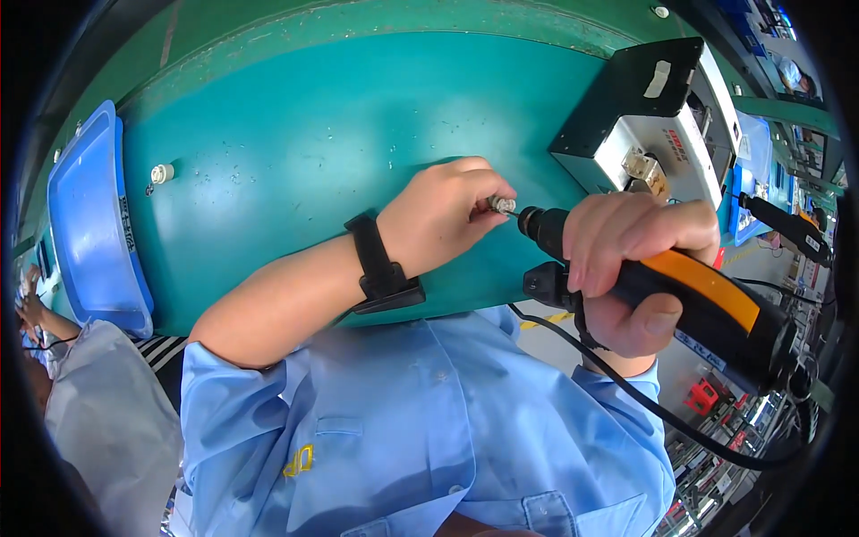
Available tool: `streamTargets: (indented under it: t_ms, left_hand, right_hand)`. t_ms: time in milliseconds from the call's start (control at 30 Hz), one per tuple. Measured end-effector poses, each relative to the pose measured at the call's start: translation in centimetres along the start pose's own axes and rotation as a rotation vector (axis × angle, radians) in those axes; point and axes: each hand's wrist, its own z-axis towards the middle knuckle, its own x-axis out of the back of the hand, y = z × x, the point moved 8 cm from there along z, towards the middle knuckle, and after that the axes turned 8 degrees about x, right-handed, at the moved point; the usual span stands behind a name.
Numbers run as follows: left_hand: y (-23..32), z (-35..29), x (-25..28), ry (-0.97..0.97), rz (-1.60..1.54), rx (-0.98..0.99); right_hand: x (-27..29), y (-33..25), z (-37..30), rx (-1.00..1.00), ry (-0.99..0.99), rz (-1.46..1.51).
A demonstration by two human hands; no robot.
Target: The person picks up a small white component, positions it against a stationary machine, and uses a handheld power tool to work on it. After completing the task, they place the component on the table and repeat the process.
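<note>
My left hand [447, 210] pinches a small round whitish metal-and-plastic part [503, 205] between thumb and fingers, above the green mat. A black wristband [379, 264] sits on that forearm. My right hand [631, 255] is wrapped round a black and orange electric screwdriver [707, 295], held nearly level. Its tip points left and meets the small part, or stops just short of it; I cannot tell which. Beyond the right hand stands a black and white box-shaped machine [640, 116] with a small clear and brass-coloured piece [646, 172] at its front.
A blue tray [94, 224] lies at the left edge of the green mat [268, 116]. Beside it stands a white cylindrical part [162, 174]. Tiny scraps dot the mat. A black cable [644, 403] loops below the screwdriver. Another screwdriver [787, 228] hangs at far right. A person [107, 421] is at left.
</note>
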Motion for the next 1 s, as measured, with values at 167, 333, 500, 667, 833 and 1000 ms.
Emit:
streamTargets:
  t_ms: [167, 333, 500, 667, 833, 1000]
  left_hand:
    - [0.3, 0.1, 0.0, 0.002, 0.023, 0.002]
    - [0.5, 0.1, -0.3, 0.016, 0.028, -0.041]
    - [0.4, 0.0, 0.1, 0.076, 0.029, -0.054]
    - [0.5, 0.3, -0.7, -0.028, 0.028, 0.002]
    - [0.5, 0.4, -0.4, -0.004, 0.027, -0.016]
    - [0.6, 0.6, -0.5, -0.009, 0.048, 0.007]
  right_hand:
    - [-0.4, 0.3, 0.4, -0.001, -0.001, -0.03]
    - [-0.4, 0.1, 0.1, -0.032, 0.023, -0.084]
    - [1.3, -1.1, -0.2, -0.024, -0.058, -0.116]
    - [9.5, -9.2, -0.3, 0.396, 0.189, 0.048]
    - [11.6, -7.7, -0.5, 0.405, 0.245, -0.022]
    - [11.8, -5.9, -0.1, 0.337, 0.25, -0.064]
